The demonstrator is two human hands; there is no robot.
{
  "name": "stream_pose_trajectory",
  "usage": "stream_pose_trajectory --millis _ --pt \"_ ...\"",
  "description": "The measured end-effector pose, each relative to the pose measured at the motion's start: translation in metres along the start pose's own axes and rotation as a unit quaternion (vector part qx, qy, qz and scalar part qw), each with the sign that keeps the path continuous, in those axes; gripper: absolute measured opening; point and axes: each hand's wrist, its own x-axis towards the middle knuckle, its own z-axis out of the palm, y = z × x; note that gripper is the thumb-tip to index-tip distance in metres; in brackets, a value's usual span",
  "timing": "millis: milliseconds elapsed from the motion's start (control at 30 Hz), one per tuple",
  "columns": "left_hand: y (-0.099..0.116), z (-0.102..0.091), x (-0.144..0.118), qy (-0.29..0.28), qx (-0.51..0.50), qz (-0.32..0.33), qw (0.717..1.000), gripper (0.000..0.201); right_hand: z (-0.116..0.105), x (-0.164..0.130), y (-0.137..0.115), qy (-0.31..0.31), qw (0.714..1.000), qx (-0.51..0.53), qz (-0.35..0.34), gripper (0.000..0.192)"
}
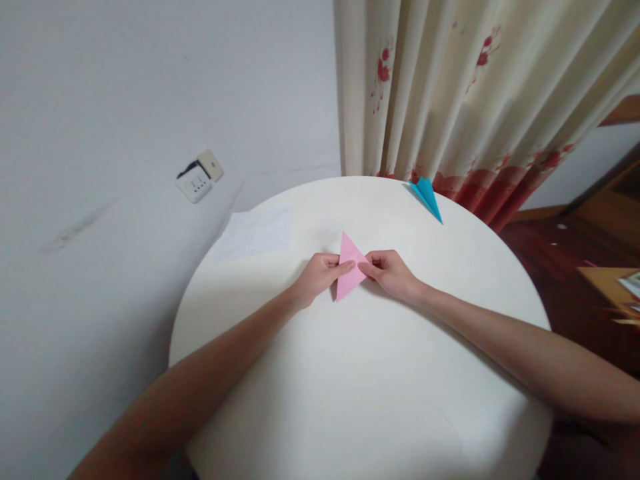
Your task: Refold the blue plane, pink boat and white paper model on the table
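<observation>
A pink piece of paper (pixel 346 283), folded into a triangle, is held between both hands just over the middle of the round table. My left hand (pixel 320 275) pinches its left side, thumb lying across the front face and fingers behind. On the other side, my right hand (pixel 391 272) grips the right corner between thumb and curled fingers. The two thumb tips almost meet on the paper. One point of the triangle faces away from me, another toward me. The fingers behind the paper are partly hidden.
A blue folded paper plane (pixel 427 199) lies at the far right edge of the white round table (pixel 320 400). White paper (pixel 257 232) rests at the far left. Behind stand a wall with a socket (pixel 194 184) and a flowered curtain (pixel 425 87).
</observation>
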Motion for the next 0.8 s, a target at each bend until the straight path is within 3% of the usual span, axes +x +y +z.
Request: stream_pose_trajectory --millis 133,300,433,500,667,800 --pt "0.002 -0.003 0.003 0.045 -0.027 0.031 0.998 0.043 -0.003 -0.002 -0.002 -0.04 0.999 -0.028 -0.006 0.045" --pt "-0.002 -0.01 0.01 0.145 -0.061 0.051 0.986 0.041 -0.004 -0.005 -0.006 -0.095 0.995 -0.027 -0.002 0.045" --pt "-0.003 -0.015 0.014 0.205 -0.081 0.057 0.974 0.044 -0.005 -0.005 -0.005 -0.1 0.995 -0.022 0.012 0.046" --pt "-0.001 -0.014 0.013 0.18 -0.1 0.055 0.977 0.05 -0.006 -0.004 -0.003 -0.076 0.997 -0.012 0.016 0.047" --pt "0.001 -0.002 0.005 -0.007 -0.038 0.015 0.999 0.055 -0.009 0.0 -0.001 0.019 0.999 0.016 0.031 0.051" --pt "-0.005 0.006 0.003 0.029 0.049 0.025 0.998 0.05 -0.01 0.0 -0.004 0.038 0.998 0.033 0.041 0.051"
